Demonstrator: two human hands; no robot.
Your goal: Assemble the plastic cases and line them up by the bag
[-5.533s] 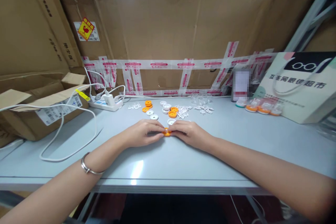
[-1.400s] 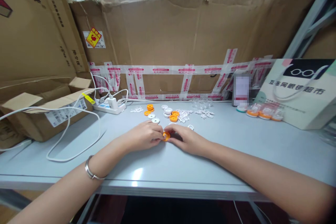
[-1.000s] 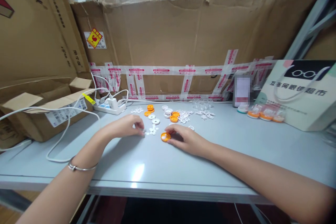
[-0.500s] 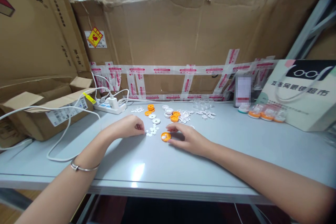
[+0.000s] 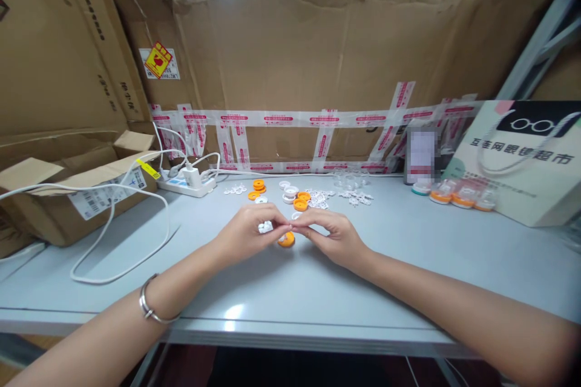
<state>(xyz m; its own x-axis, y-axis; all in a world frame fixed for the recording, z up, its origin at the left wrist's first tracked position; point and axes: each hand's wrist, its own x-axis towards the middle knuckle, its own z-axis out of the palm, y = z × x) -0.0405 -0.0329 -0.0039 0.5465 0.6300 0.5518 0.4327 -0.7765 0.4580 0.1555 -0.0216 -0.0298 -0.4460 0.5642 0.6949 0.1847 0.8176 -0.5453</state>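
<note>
My left hand (image 5: 258, 228) and my right hand (image 5: 330, 234) meet fingertip to fingertip at mid-table. Both are closed in a pinch, and whatever lies between the fingertips is too small to make out. Just below them on the table sits a round orange cup-like part (image 5: 287, 240), partly covered by the fingers. Small white pieces (image 5: 265, 227) show behind my left thumb. A white ring (image 5: 296, 216) lies behind the fingertips.
Behind the hands are orange rings (image 5: 301, 204), white rings (image 5: 291, 192), flat white pieces (image 5: 319, 198) and clear domes (image 5: 351, 178). Finished-looking capsules (image 5: 463, 196) stand before a paper bag (image 5: 512, 163). A power strip (image 5: 188, 186), a white cable (image 5: 113, 280) and an open carton (image 5: 86, 193) occupy the left.
My left hand has moved right from the small white pieces to meet my right hand. My right hand's fingers have left the orange part's rim and closed into a pinch above it.
</note>
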